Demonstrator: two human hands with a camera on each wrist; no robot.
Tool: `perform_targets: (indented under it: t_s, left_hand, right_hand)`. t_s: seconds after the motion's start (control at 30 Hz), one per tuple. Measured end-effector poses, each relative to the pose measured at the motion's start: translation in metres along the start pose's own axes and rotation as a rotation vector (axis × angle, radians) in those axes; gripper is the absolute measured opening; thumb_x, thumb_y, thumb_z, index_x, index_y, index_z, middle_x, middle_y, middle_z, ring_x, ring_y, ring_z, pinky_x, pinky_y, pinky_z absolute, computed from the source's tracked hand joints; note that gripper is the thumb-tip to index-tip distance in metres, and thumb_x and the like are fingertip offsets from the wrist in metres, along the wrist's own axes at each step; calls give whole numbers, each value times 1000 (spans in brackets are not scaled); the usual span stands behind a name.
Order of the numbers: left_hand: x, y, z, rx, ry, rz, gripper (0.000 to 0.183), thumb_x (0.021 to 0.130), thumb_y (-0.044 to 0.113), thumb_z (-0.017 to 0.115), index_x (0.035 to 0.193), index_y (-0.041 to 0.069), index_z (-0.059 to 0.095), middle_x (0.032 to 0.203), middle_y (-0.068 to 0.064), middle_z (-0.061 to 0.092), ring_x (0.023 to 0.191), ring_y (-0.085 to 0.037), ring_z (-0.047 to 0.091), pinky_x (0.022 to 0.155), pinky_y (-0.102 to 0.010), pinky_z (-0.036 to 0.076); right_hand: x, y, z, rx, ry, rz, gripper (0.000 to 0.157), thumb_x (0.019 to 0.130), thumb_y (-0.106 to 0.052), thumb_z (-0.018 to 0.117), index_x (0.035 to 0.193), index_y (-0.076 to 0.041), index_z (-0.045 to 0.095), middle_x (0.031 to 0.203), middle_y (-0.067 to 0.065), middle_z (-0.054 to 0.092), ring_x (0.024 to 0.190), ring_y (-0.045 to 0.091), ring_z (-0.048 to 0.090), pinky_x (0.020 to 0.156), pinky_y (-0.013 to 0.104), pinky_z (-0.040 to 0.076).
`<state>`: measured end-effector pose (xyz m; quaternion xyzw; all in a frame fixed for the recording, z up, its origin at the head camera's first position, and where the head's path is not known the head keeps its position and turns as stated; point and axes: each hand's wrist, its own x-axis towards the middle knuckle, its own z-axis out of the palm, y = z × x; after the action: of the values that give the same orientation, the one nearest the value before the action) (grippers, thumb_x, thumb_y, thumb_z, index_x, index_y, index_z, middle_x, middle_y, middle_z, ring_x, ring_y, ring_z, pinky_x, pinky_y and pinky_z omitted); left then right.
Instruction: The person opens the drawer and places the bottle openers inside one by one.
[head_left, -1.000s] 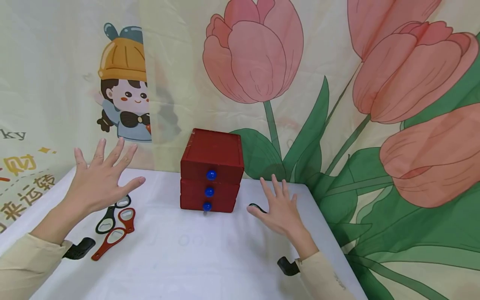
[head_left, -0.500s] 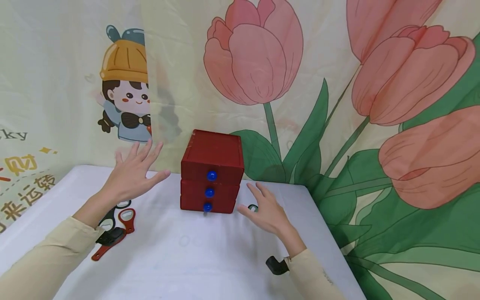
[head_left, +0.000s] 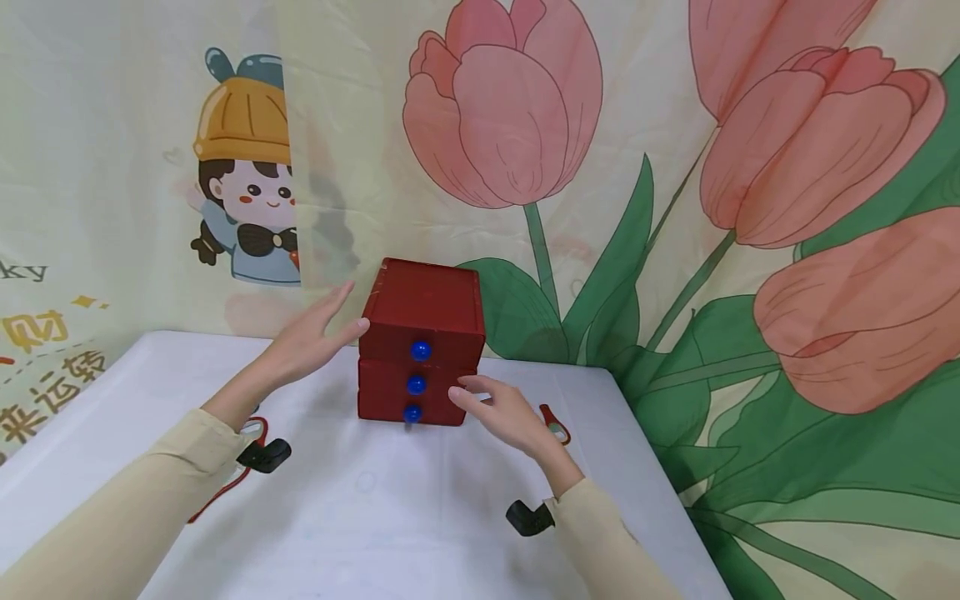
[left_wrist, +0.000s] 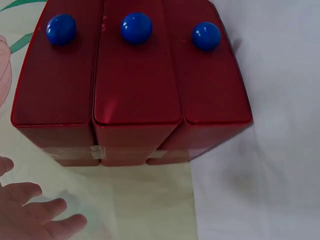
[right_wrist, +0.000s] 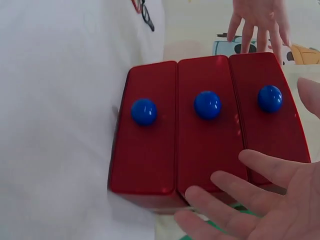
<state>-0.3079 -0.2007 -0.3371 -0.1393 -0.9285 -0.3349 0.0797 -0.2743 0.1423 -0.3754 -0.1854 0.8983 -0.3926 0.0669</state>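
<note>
A dark red box of three stacked drawers [head_left: 420, 333] with round blue knobs stands at the back of the white table. My left hand [head_left: 311, 342] is raised at its left side with fingers extended. In the left wrist view, open space shows between those fingers [left_wrist: 67, 225] and the box. My right hand [head_left: 506, 417] is in front of the lower right of the box, fingers loosely bent and holding nothing. The right wrist view shows its fingers [right_wrist: 225, 200] spread over the drawer fronts; whether they touch cannot be told. All drawers look closed.
A red ring-headed tool [head_left: 555, 425] lies right of my right hand. Similar red and black tools, including a red one [head_left: 222, 496], lie at left, mostly hidden by my sleeve. A tulip-print curtain [head_left: 517, 108] hangs behind the table.
Both hands have moved inward toward the box, the left one rightward and the right one leftward. The red tool at right has come into view; the left sleeve now covers most tools there.
</note>
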Motion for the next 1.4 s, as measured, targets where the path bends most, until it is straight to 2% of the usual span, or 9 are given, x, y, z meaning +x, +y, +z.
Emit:
perform_targets:
  t_s: [0.2, 0.33, 0.53, 0.7, 1.03, 1.23, 1.4]
  left_hand:
    - [11, 4, 4, -178, -51, -70, 87, 106, 66, 47, 172, 29, 6, 177, -17, 17, 158, -49, 25, 113, -78, 34]
    - [17, 4, 6, -310, -86, -116, 84, 107, 66, 45, 172, 31, 7, 177, -18, 17, 158, -48, 26, 117, -75, 32]
    - [27, 5, 10, -527, -116, -135, 75, 113, 47, 45, 173, 25, 8, 176, -21, 17, 158, -45, 26, 125, -65, 28]
    - [32, 6, 12, -647, -128, -134, 70, 114, 38, 43, 173, 22, 7, 174, -21, 23, 157, -43, 31, 127, -63, 26]
    - [36, -1, 16, -737, -140, -148, 67, 114, 33, 43, 173, 23, 11, 172, -19, 29, 155, -42, 35, 127, -63, 27]
    - [38, -2, 17, -760, -139, -150, 66, 114, 34, 43, 173, 24, 13, 172, -18, 30, 155, -42, 34, 127, -63, 27]
    - [38, 1, 17, -742, -125, -148, 69, 113, 32, 47, 172, 23, 14, 175, -15, 23, 156, -40, 33, 127, -63, 26]
  right_hand:
    - [12, -6, 7, 221, -70, 47, 69, 103, -62, 56, 154, -15, 55, 150, 10, 60, 130, 35, 64, 106, 54, 56]
    - [24, -11, 12, 383, -116, 91, 69, 105, -60, 55, 154, -11, 54, 148, 14, 62, 129, 36, 65, 108, 53, 55]
    - [36, -18, 19, 592, -185, 109, 67, 108, -55, 49, 156, -8, 50, 151, 18, 60, 131, 42, 64, 108, 52, 55]
    - [45, -22, 24, 743, -221, 139, 73, 105, -61, 51, 156, -9, 50, 150, 15, 61, 129, 36, 67, 107, 50, 56]
    - [57, -27, 33, 932, -256, 209, 71, 104, -63, 53, 151, -10, 55, 146, 13, 65, 128, 34, 68, 104, 48, 58]
    - [61, -29, 35, 979, -247, 227, 68, 103, -61, 54, 148, -9, 58, 142, 12, 68, 126, 34, 69, 103, 48, 58]
    - [65, -31, 38, 1008, -249, 228, 66, 105, -60, 53, 146, -8, 60, 141, 13, 68, 126, 34, 69, 105, 48, 57]
